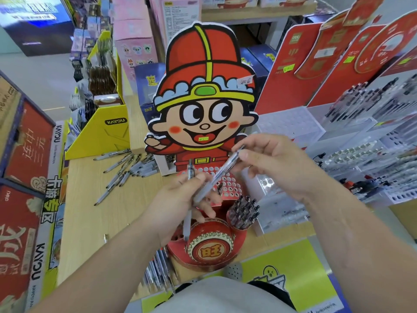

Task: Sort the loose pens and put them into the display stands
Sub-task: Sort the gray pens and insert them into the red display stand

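Note:
A red cartoon-figure display stand (204,102) rises in the middle, with a perforated pen rack (228,184) at its base and a red cup of dark-capped pens (243,211) beside it. My left hand (178,199) grips a grey pen (189,199) held roughly upright over the stand's red drum. My right hand (273,163) pinches the upper end of a second clear-grey pen (218,175), which slants down-left across the rack. A pile of loose pens (126,170) lies on the wooden table (94,213) to the left.
A yellow cardboard display box (101,132) stands at the back left. Clear acrylic pen racks (361,154) fill the right side, with red sign cards (316,59) behind them. Red and yellow boxes (24,177) line the left edge. More pens (158,274) lie at the table's near edge.

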A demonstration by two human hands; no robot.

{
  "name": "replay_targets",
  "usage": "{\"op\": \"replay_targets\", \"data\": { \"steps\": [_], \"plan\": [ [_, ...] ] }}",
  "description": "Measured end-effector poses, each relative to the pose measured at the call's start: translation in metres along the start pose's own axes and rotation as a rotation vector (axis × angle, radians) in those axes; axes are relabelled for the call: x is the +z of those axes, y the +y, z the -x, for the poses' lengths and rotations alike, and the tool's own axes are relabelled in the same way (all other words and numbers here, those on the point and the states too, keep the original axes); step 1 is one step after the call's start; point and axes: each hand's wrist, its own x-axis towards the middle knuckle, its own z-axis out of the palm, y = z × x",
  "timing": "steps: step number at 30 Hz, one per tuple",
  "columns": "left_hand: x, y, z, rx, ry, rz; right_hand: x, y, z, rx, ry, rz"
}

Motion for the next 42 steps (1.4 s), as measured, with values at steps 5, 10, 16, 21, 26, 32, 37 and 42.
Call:
{"op": "replay_targets", "data": {
  "steps": [5, 10, 16, 21, 26, 32, 37, 42],
  "plan": [
    [-0.009, -0.007, -0.004, 0.040, 0.294, -0.047, -0.030, -0.016, -0.002, -0.052, 0.184, 0.066],
    [-0.009, -0.017, -0.009, 0.048, 0.353, -0.041, -0.033, -0.010, -0.015, -0.171, 0.272, 0.315],
    [-0.004, -0.028, -0.017, 0.063, 0.345, -0.046, -0.006, 0.025, -0.027, -0.162, 0.085, 0.589],
    [0.001, -0.031, -0.018, 0.067, 0.359, -0.032, 0.004, 0.039, -0.030, -0.125, -0.020, 0.651],
    [-0.003, -0.034, -0.022, 0.072, 0.371, -0.025, 0.010, 0.043, -0.033, -0.140, -0.065, 0.679],
    [-0.007, -0.034, -0.023, 0.053, 0.387, 0.032, 0.015, 0.052, -0.034, -0.110, -0.151, 0.708],
    [-0.007, -0.033, -0.023, 0.063, 0.422, -0.012, 0.016, 0.051, -0.035, -0.094, -0.146, 0.710],
    [-0.008, -0.033, -0.024, 0.081, 0.408, -0.023, 0.016, 0.046, -0.038, -0.118, -0.180, 0.784]
  ]
}}
